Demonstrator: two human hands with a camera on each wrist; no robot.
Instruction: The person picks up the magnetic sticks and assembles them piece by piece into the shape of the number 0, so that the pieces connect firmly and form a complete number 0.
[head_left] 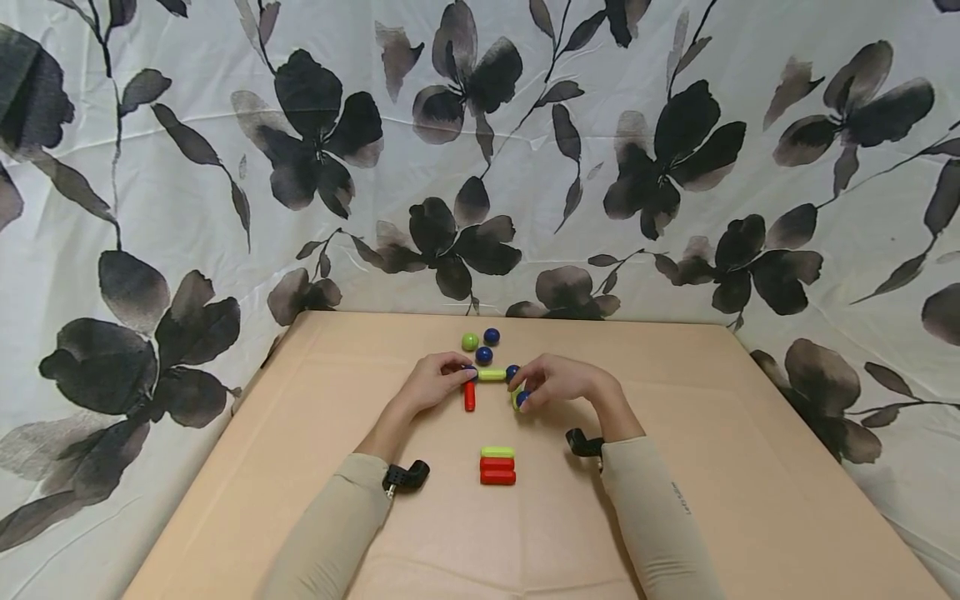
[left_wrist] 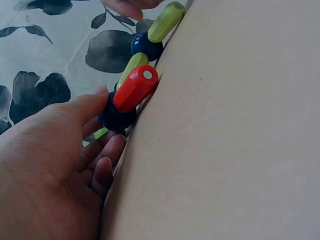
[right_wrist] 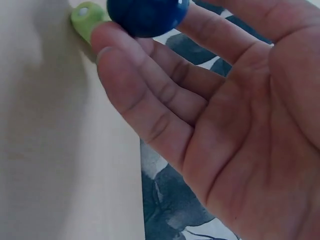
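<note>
My left hand pinches a blue ball between thumb and fingers. A red magnetic stick joins that ball and points toward me. From the same ball a yellow-green stick runs right to a second blue ball. Another yellow-green stick extends from this second ball toward me, partly hidden by the right fingers in the head view. Between its fingers my right hand holds a third blue ball, close to the end of that stick; whether they touch I cannot tell.
Beyond the hands lie a green ball and two loose blue balls, one farther and one nearer. Closer to me, a yellow-green stick and two red sticks lie side by side on the tan table. A floral cloth hangs behind.
</note>
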